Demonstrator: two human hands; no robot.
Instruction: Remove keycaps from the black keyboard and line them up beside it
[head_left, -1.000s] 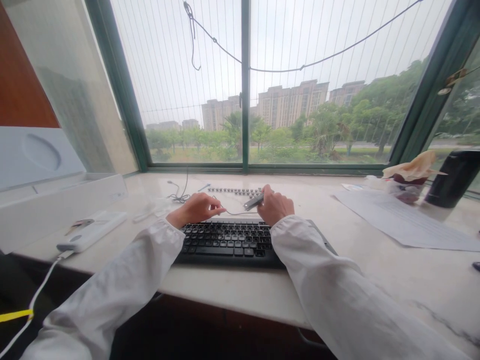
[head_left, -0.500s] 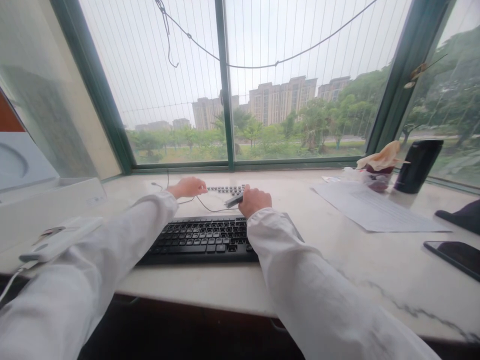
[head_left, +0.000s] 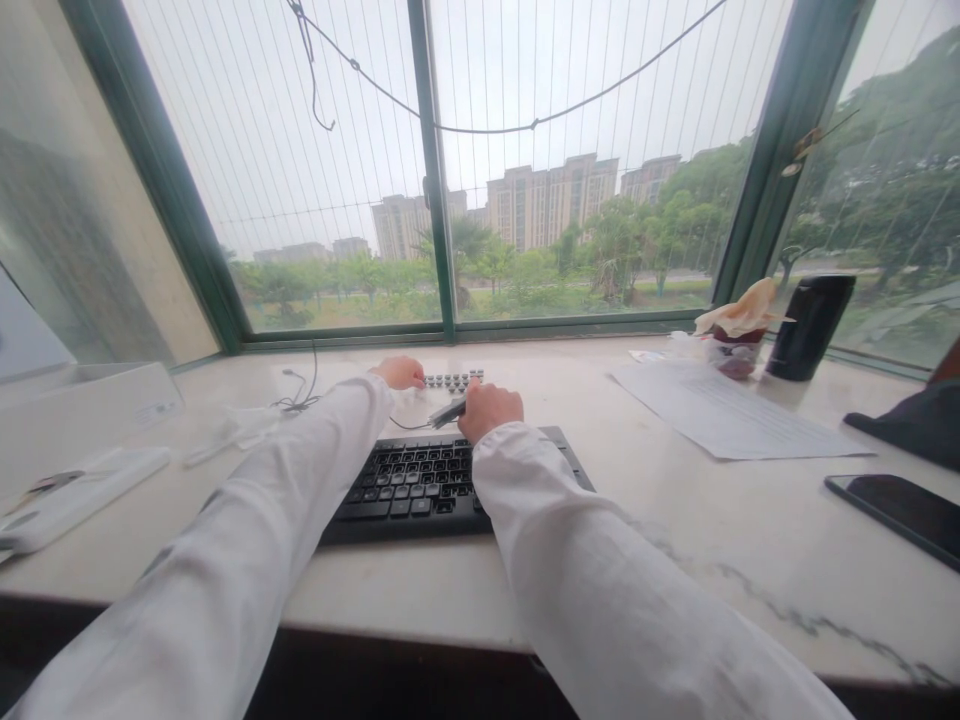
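A black keyboard (head_left: 420, 480) lies near the table's front edge, many of its keys bare of caps. Behind it stand several dark keycaps (head_left: 456, 381) in rows. My left hand (head_left: 403, 373) is at the left end of these rows, its fingers drawn together; whatever they hold is too small to make out. Above the keyboard's back edge, my right hand (head_left: 492, 408) is closed around a dark grey hand tool (head_left: 448, 412) whose tip points left; its exact kind does not show. My left sleeve covers the keyboard's left part.
Thin cables (head_left: 300, 392) and a crumpled clear bag (head_left: 238, 428) lie left. A white power strip (head_left: 82, 495) and a white box (head_left: 82, 400) are further left. On the right are paper sheets (head_left: 727, 410), a phone (head_left: 900, 510), a black tumbler (head_left: 811, 328) and a dark red cup (head_left: 739, 350).
My left hand has moved right, up to the keycaps. The right hand still grips the grey tool above the keyboard. The view has shifted slightly to the right.
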